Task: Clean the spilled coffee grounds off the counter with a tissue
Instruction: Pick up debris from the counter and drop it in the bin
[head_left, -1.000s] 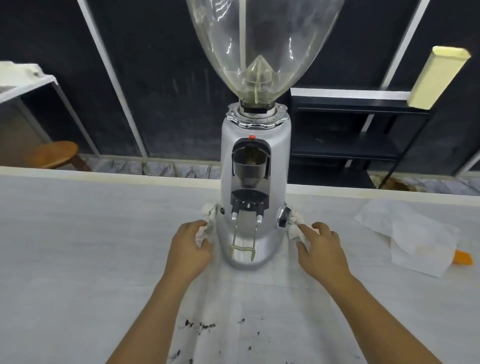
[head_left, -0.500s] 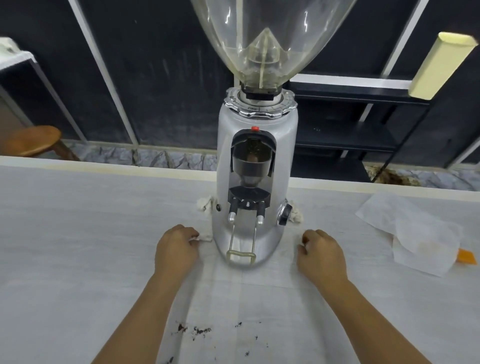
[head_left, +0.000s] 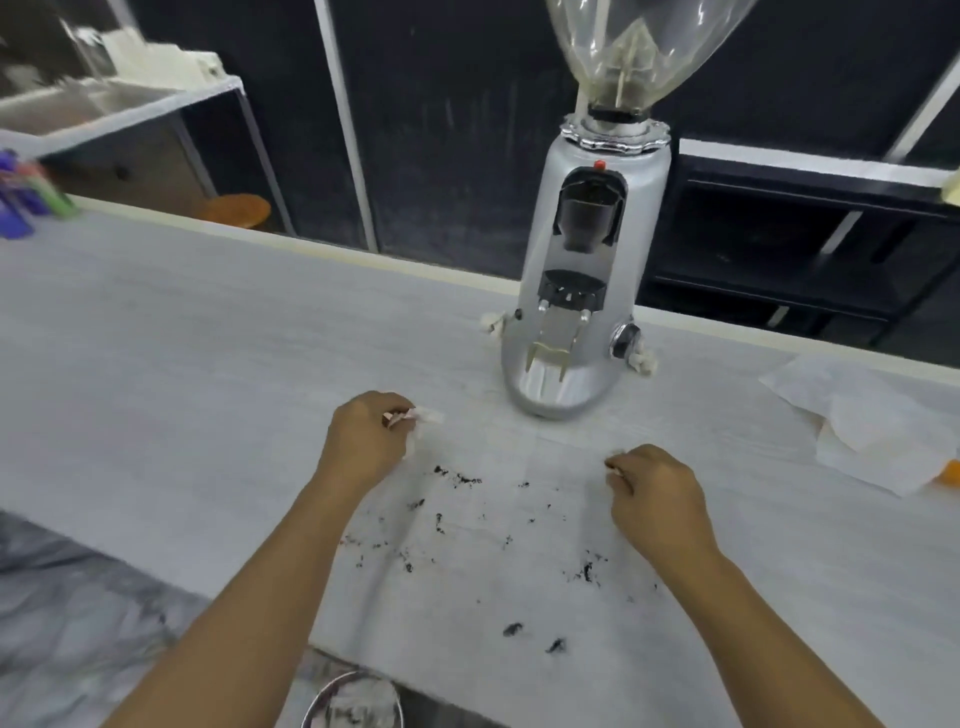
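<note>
Curled fingers (head_left: 375, 408) of the left hand (head_left: 363, 447) and right hand (head_left: 657, 501) each pinch a far tissue (head_left: 519, 587) corner, so the sheet lies flat on the counter (head_left: 182, 364) with the coffee grounds (head_left: 460, 478) on it, between and nearward of the fingers, presumably for dragging off the edge.

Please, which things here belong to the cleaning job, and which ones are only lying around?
Job:
tissue sheet, pinched by left hand and right hand; coffee grounds on it; counter; round container below, maybe a bin.

Lying about:
coffee grinder; tissue wads beside it; loose tissues at right; stool.
</note>
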